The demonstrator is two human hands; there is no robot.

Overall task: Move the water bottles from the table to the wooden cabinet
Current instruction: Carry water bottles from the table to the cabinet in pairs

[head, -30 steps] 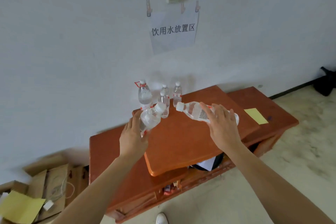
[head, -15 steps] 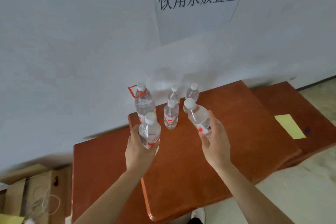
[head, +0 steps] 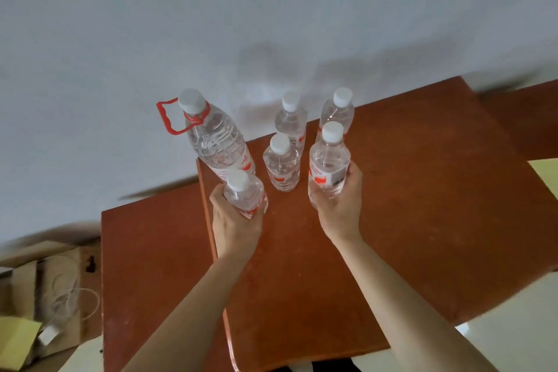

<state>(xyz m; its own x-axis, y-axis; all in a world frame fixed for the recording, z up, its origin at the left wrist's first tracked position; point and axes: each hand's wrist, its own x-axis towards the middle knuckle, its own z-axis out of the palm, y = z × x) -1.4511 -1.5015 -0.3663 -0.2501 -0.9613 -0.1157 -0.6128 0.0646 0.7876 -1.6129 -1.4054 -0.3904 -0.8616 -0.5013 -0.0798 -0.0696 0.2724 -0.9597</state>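
Observation:
My left hand (head: 234,225) grips a small clear water bottle (head: 245,196) with a white cap, upright near the left edge of the reddish wooden cabinet top (head: 407,205). My right hand (head: 341,205) holds a second small bottle (head: 328,161) upright, its base hidden by my fingers. Beyond them stand a large bottle with a red carry loop (head: 216,137) and three small bottles: one in the middle (head: 281,164) and two at the back (head: 291,118) (head: 338,112), close to the white wall.
A lower wooden surface (head: 151,266) lies left of the raised top. Cardboard boxes with a white cable (head: 57,296) and yellow paper (head: 15,338) sit on the floor at lower left. A yellow sheet (head: 546,172) shows at the right edge.
The view has closed in on the cabinet. Both hands turned their bottles from tilted to upright and brought them down beside the standing group.

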